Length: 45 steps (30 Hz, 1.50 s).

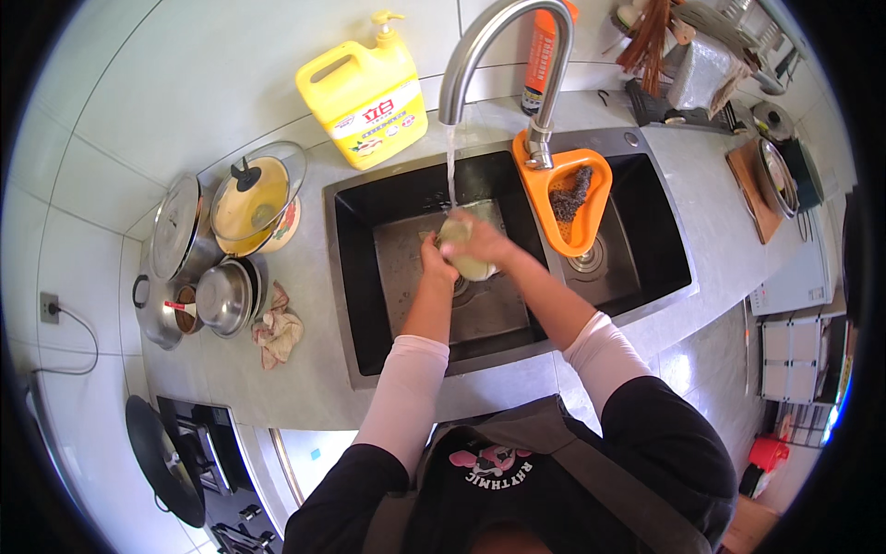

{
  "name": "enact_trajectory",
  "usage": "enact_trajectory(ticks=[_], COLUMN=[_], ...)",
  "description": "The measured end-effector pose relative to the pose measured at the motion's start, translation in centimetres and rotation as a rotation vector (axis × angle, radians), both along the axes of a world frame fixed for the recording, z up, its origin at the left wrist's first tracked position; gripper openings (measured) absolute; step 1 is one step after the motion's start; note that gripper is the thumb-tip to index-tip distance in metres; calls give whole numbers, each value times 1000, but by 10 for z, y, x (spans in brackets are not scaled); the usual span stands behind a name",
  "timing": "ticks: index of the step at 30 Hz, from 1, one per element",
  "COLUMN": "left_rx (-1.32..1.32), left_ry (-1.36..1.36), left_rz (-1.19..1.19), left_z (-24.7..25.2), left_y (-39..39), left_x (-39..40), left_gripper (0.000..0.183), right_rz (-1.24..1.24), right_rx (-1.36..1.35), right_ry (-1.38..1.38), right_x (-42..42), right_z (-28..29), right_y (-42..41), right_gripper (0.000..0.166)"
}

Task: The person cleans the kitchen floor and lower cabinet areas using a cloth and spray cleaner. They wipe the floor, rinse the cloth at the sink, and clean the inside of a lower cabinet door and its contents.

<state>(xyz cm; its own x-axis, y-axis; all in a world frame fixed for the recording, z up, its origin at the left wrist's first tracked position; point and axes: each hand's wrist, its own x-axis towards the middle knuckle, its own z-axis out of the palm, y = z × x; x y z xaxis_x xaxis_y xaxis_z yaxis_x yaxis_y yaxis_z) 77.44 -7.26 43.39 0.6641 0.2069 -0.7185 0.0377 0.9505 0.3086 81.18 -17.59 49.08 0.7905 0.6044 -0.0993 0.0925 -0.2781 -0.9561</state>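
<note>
Over the left basin of a double sink (349,332), my left hand (437,262) holds a pale green vegetable (471,266), blurred so that its exact kind is unclear. My right hand (481,242) lies across the top of it, also blurred by motion. Whether the right fingers grip or only touch it cannot be made out. A stream of water (452,166) falls from the curved metal faucet (453,90) just beyond the hands. Part of the drain shows beneath the vegetable.
An orange sink strainer (574,235) with a dark scrubber (571,197) straddles the divider. Behind the sink stands a yellow detergent jug (374,97). Left are a glass-lidded pot (256,201), steel bowls (223,298) and a crumpled cloth (278,329). A wok (163,460) sits lower left.
</note>
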Motion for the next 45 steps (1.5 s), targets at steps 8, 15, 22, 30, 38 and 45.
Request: enact_trajectory(ticks=[8, 15, 22, 30, 38, 45], left_rx=[-473, 297, 246, -109, 73, 112], left_ry=[-500, -355, -48, -908, -146, 50], left_rz=[-472, -149, 15, -378, -81, 213], left_z=[-41, 13, 4, -54, 41, 13], left_y=[38, 31, 19, 71, 45, 85], left_x=[-33, -51, -35, -56, -70, -76], left_gripper=[30, 34, 26, 32, 37, 33], right_rz=[-15, -384, -297, -198, -133, -126], right_rx=[-133, -243, -245, -95, -103, 396], right_ry=[-184, -255, -29, -386, 308, 837], right_x=[-118, -53, -12, -117, 38, 46], right_z=[34, 27, 12, 35, -3, 7], right_y=[5, 52, 33, 53, 58, 48], right_gripper=[31, 33, 46, 29, 37, 28])
